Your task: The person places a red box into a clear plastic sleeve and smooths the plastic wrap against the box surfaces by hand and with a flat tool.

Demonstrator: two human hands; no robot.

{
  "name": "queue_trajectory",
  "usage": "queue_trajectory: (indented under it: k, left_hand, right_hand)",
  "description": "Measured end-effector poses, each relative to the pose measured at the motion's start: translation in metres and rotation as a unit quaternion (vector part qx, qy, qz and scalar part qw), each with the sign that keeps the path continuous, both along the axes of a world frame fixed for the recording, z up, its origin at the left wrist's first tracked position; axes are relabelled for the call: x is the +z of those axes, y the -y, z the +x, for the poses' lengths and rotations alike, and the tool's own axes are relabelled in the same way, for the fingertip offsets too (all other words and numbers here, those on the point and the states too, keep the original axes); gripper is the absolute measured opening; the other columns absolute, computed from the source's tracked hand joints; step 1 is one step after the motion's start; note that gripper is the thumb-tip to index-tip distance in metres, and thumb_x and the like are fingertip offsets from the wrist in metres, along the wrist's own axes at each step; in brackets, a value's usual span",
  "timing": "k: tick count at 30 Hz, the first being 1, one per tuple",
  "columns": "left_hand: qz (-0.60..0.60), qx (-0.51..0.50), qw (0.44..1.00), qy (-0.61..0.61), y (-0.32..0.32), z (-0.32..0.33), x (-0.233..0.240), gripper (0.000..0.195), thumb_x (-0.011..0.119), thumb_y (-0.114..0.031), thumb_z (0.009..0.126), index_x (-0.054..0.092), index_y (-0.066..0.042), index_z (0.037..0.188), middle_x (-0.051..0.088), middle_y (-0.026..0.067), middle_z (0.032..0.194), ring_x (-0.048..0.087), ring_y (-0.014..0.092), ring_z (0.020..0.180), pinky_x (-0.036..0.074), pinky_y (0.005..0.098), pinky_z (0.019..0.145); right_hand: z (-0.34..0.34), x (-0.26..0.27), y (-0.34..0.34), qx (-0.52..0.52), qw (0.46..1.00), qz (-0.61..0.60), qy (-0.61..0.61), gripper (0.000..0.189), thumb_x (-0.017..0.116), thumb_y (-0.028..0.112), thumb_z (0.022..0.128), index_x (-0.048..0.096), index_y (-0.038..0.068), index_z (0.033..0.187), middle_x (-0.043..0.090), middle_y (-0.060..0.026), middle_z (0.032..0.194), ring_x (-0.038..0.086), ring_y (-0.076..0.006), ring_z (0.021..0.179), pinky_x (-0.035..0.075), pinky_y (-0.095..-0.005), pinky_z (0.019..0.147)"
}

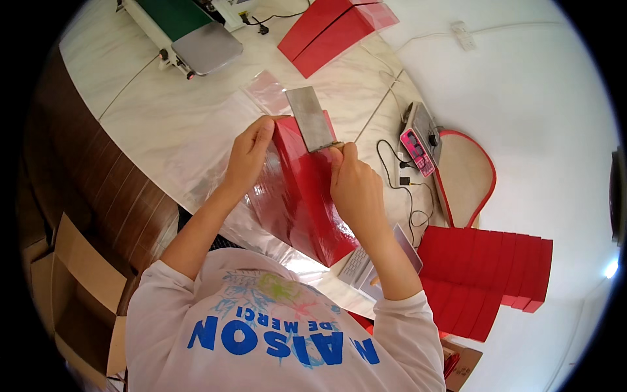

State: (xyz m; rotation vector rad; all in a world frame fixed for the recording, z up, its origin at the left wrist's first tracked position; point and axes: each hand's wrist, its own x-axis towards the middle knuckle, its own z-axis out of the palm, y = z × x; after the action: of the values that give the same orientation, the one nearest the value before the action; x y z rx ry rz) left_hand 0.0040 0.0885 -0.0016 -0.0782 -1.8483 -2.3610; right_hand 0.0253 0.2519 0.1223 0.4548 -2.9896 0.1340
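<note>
A red box [313, 196] in clear plastic film stands tilted on the table before me. My left hand [253, 147] lies against its upper left corner, the thumb on the film and the fingers partly hidden behind the box. My right hand [356, 183] is closed around the short handle of a flat, wide metal blade like a scraper [309, 117], which lies across the top end of the box. Loose clear film [210, 152] spreads on the table to the left of the box.
Red boxes [328, 36] in film lie at the far side. A belt machine [205, 46] stands far left. At right are cables, a pink device [417, 153], a laptop [360, 267] and stacked red boxes [470, 274]. An open cardboard carton [83, 294] stands lower left.
</note>
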Motion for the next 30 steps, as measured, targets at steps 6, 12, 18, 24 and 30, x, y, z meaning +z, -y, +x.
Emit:
queue_trajectory:
  k: [6,12,18,24,30]
  left_hand:
    - [-0.047,0.031,0.998,-0.017,-0.007,-0.004,0.014,0.032,0.048,-0.023,0.101,0.061,-0.001,0.120,0.067,0.0108,0.114,0.060,0.019,0.108,0.044,0.0297,0.093]
    - [-0.119,0.066,0.990,-0.026,-0.010,-0.006,0.018,0.031,0.044,-0.016,0.098,0.056,-0.006,0.124,0.067,0.0136,0.115,0.063,0.022,0.096,0.046,0.0324,0.088]
    - [-0.208,0.090,0.973,-0.051,-0.015,-0.005,0.024,0.035,0.039,-0.014,0.096,0.055,-0.012,0.127,0.067,0.0153,0.111,0.060,0.023,0.080,0.046,0.0340,0.078]
    - [-0.261,0.105,0.958,-0.056,-0.012,-0.003,0.024,0.036,0.037,-0.014,0.096,0.055,-0.013,0.127,0.066,0.0155,0.109,0.061,0.025,0.081,0.046,0.0350,0.078]
    - [-0.285,0.112,0.946,-0.101,-0.009,-0.011,0.013,0.038,0.034,-0.015,0.097,0.054,-0.011,0.129,0.063,0.0184,0.113,0.060,0.026,0.085,0.044,0.0348,0.083]
  right_hand:
    - [0.016,0.010,-0.028,-0.006,0.998,-0.041,0.052,0.025,0.045,0.028,0.103,0.049,0.005,0.096,0.060,-0.0188,0.059,0.061,-0.0403,0.053,0.046,-0.0494,0.046]
    - [0.096,0.012,-0.071,-0.057,0.991,-0.038,0.118,0.024,0.047,0.028,0.102,0.049,0.004,0.097,0.061,-0.0196,0.061,0.061,-0.0419,0.054,0.047,-0.0496,0.047]
    - [0.180,0.018,-0.096,-0.093,0.987,-0.047,0.124,0.022,0.051,0.026,0.100,0.049,0.004,0.095,0.060,-0.0171,0.060,0.060,-0.0402,0.053,0.046,-0.0477,0.046]
    - [0.245,0.021,-0.129,-0.136,0.978,-0.063,0.148,0.019,0.054,0.023,0.098,0.052,0.004,0.093,0.060,-0.0174,0.066,0.060,-0.0407,0.059,0.046,-0.0472,0.050]
    - [0.289,-0.042,-0.226,-0.351,0.924,-0.153,-0.016,0.023,0.046,0.022,0.101,0.056,0.001,0.096,0.062,-0.0221,0.074,0.061,-0.0451,0.071,0.046,-0.0532,0.062]
